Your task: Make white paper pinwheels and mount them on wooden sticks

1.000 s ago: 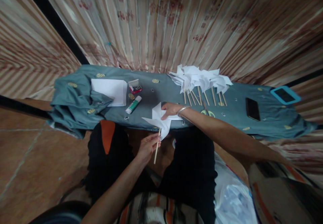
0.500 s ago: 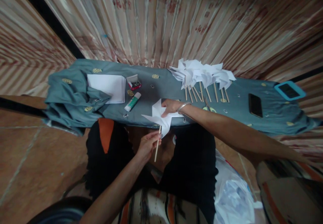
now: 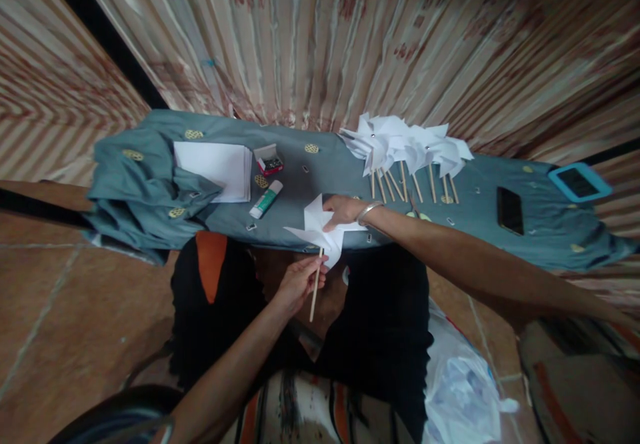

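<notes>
A white paper pinwheel (image 3: 313,216) on a thin wooden stick (image 3: 314,304) lies at the front edge of the cloth-covered table, its lower blade hanging past the edge. My left hand (image 3: 299,280) is closed around the stick just below the paper, fingertips by the lower blade. On the blades rests my right hand (image 3: 344,209), thumb pressed near the centre and fingers curled over the paper; its underside is hidden. Finished-looking pinwheels (image 3: 407,144) lie in an overlapping row behind, sticks pointing toward me. Scissors (image 3: 418,215) are partly covered by my right forearm.
On the left lie a stack of white paper (image 3: 215,167), a small open box (image 3: 269,161) of dark bits and a glue stick (image 3: 266,199). A phone (image 3: 509,211) and a blue-framed device (image 3: 580,182) are at right. A plastic bag (image 3: 463,391) stands on the floor.
The view has shifted slightly. Both hands keep nearly the same hold on the pinwheel and its stick; nothing was let go.
</notes>
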Demonstrator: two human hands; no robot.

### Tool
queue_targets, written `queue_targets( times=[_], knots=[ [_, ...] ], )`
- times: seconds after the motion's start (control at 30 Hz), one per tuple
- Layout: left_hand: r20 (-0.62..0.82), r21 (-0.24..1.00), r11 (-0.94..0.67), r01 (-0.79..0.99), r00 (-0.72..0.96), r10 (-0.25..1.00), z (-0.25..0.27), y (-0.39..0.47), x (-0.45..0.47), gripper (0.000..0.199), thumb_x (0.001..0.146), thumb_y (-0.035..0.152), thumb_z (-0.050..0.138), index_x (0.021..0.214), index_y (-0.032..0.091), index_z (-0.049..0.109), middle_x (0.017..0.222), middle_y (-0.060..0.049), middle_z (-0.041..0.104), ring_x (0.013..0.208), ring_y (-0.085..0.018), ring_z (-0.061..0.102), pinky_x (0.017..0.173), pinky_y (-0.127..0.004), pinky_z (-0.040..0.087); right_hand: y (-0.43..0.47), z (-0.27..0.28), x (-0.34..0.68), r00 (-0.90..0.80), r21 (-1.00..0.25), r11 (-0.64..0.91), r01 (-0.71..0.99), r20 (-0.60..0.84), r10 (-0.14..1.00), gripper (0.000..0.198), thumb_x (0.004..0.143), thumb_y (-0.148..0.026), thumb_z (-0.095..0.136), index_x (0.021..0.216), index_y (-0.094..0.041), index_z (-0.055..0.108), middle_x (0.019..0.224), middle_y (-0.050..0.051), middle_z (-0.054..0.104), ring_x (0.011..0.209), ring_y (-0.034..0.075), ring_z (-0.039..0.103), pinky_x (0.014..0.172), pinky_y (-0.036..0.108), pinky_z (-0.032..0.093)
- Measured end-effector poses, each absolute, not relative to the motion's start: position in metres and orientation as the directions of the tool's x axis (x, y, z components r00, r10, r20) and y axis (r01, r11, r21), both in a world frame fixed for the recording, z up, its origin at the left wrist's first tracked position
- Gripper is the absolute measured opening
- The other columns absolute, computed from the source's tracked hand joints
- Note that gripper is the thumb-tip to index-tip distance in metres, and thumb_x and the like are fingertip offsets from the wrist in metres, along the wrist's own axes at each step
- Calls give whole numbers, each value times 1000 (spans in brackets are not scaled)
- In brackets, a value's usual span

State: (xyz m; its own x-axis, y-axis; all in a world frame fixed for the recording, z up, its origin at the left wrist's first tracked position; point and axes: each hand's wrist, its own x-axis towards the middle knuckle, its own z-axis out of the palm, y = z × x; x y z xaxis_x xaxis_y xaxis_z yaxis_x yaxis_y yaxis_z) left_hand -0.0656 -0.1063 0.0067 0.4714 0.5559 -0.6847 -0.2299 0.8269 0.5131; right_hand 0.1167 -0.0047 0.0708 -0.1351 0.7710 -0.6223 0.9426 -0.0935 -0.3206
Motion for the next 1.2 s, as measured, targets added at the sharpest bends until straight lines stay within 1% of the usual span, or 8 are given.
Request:
queue_targets(
  times=[0.2,0.4,0.5,0.67,0.83,0.93,1.03,1.2],
  knots=[
    [-667,513,821,-252,484,566,3,-105,-63,22,70,25,81,85,10,75,60,0,62,46,-4,51,47,-18,42,-6,65,120,-147,-374,-111,921,-597,789,24,63,-27,79,86,-18,75,85,0,73,82,20,65,65,24,41],
    [-609,541,787,-297,508,610,0,-106,-63,36,57,32,88,82,9,75,58,0,60,47,-4,50,48,-19,38,-5,61,124,-183,-418,-95,903,-577,796,20,61,-28,79,77,-18,74,73,-3,69,75,17,61,61,22,40],
    [-577,562,763,-321,509,639,-1,-107,-62,42,51,36,90,79,8,75,57,0,59,47,-5,48,47,-19,35,-6,64,124,-209,-455,-94,886,-572,793,18,61,-25,78,77,-17,74,73,-2,68,73,16,60,61,22,40],
    [-538,628,720,-297,502,677,-1,-106,-63,42,54,40,87,78,8,75,55,1,57,46,-5,45,46,-21,31,-12,65,124,-207,-499,-116,859,-545,812,20,60,-25,76,78,-16,74,74,-1,68,72,16,59,61,23,40],
    [-485,681,670,-294,505,714,1,-109,-63,47,55,47,85,80,8,75,56,1,56,46,-5,42,47,-23,30,-18,60,134,-239,-608,-165,777,-527,816,21,61,-26,76,78,-15,72,71,-3,66,70,14,57,63,22,42],
    [-458,700,651,-292,516,724,3,-111,-62,48,56,48,85,81,8,76,57,0,56,46,-5,43,47,-23,30,-24,59,142,-254,-658,-204,725,-531,808,21,60,-29,76,74,-16,69,68,-4,64,68,13,56,64,22,42],
    [-460,705,651,-282,516,723,5,-113,-61,47,55,47,85,81,8,76,57,0,57,46,-6,44,48,-23,31,-29,60,146,-243,-667,-234,708,-541,805,21,59,-33,75,69,-16,67,65,-5,62,66,13,55,63,22,41],
    [-471,709,650,-274,502,725,6,-113,-63,45,57,45,84,81,8,76,57,-1,58,46,-6,44,47,-23,31,-35,59,143,-217,-672,-265,692,-544,811,22,59,-34,75,69,-17,65,64,-4,61,65,14,55,63,23,41]
  ],
)
